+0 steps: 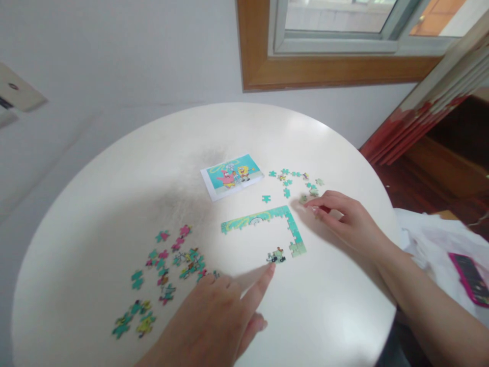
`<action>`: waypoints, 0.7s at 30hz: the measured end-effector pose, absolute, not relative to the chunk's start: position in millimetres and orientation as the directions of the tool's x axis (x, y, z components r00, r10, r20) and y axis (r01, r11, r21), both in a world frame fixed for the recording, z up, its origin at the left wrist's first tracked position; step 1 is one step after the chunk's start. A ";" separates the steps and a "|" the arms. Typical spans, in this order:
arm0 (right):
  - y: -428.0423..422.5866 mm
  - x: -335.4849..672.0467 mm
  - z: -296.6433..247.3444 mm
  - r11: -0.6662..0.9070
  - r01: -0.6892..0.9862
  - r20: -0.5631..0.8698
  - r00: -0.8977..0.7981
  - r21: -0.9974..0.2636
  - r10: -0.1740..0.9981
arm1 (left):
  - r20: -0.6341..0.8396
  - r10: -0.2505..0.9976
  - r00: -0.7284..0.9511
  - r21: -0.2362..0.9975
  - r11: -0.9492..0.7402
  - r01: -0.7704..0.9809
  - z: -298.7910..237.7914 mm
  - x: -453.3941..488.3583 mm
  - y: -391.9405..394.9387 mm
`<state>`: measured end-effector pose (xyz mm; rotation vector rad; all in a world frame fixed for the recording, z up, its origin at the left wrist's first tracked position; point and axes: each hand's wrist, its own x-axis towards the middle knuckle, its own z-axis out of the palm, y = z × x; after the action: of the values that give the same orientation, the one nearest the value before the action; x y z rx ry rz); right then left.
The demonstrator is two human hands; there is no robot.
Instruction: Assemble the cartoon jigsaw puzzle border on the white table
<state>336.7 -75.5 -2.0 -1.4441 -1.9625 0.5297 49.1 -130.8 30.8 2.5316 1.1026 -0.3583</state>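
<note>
My left hand (217,318) lies near the table's front edge, index finger stretched out, its tip touching a small joined clump of puzzle pieces (276,255). My right hand (346,216) rests at the right, fingers bent and pinched low at a loose piece near the group of teal pieces (296,183). Between the hands lies an assembled L-shaped puzzle border (267,219). A cartoon reference picture (232,176) lies further back.
Several loose teal, pink and yellow pieces (164,272) are scattered on the left of the round white table (95,204). A pink phone (471,278) lies on white cloth off the table's right. A wall and a wood-framed window (328,71) are behind.
</note>
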 end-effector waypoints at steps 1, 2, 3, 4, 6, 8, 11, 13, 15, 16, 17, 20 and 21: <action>-75.6 336.5 -1.9 0.314 0.693 0.252 -0.194 -0.649 0.948 | -0.374 0.650 0.661 0.213 -0.634 0.744 31.2 49.5 -130.6; -75.6 336.3 -1.8 0.313 0.696 0.250 -0.193 -0.647 0.949 | -0.379 0.649 0.659 0.207 -0.635 0.744 31.6 49.6 -130.5; -75.8 336.1 -1.7 0.311 0.697 0.250 -0.192 -0.646 0.949 | -0.378 0.652 0.658 0.201 -0.636 0.745 31.9 49.6 -130.5; -75.9 336.1 -1.6 0.310 0.698 0.249 -0.191 -0.646 0.950 | -0.368 0.655 0.659 0.201 -0.636 0.745 31.9 49.3 -130.5; -76.1 336.3 -1.5 0.305 0.696 0.247 -0.186 -0.649 0.951 | -0.340 0.665 0.665 0.203 -0.638 0.743 31.4 48.3 -130.9; -76.1 336.9 -1.6 0.299 0.695 0.244 -0.181 -0.653 0.953 | -0.330 0.663 0.673 0.213 -0.642 0.737 30.5 47.7 -131.3; -75.6 337.8 -2.0 0.306 0.692 0.249 -0.185 -0.654 0.951 | -0.355 0.653 0.668 0.205 -0.643 0.738 30.5 49.0 -131.7; -75.1 337.9 -2.0 0.310 0.688 0.250 -0.189 -0.656 0.950 | -0.370 0.656 0.658 0.181 -0.644 0.743 32.0 51.0 -131.8; -74.9 337.9 -1.7 0.303 0.685 0.243 -0.186 -0.662 0.952 | -0.359 0.655 0.665 0.162 -0.658 0.735 33.8 52.3 -131.5; -74.9 337.8 -1.5 0.298 0.686 0.240 -0.182 -0.664 0.954 | -0.338 0.656 0.675 0.161 -0.666 0.728 34.4 52.4 -131.3; -75.0 337.9 -1.3 0.295 0.686 0.238 -0.180 -0.665 0.954 | -0.309 0.657 0.688 0.164 -0.676 0.719 34.9 52.0 -131.1; -75.6 338.1 -0.7 0.290 0.685 0.240 -0.170 -0.668 0.956 | -0.230 0.669 0.707 0.162 -0.690 0.706 34.6 49.6 -130.3; -75.8 338.3 -0.5 0.287 0.683 0.241 -0.165 -0.671 0.956 | -0.222 0.669 0.710 0.153 -0.695 0.703 33.9 49.1 -130.0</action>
<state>338.3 -75.8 -0.5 -1.4649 -1.9241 0.5518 49.1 -130.0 33.9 2.6902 1.0957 -0.2190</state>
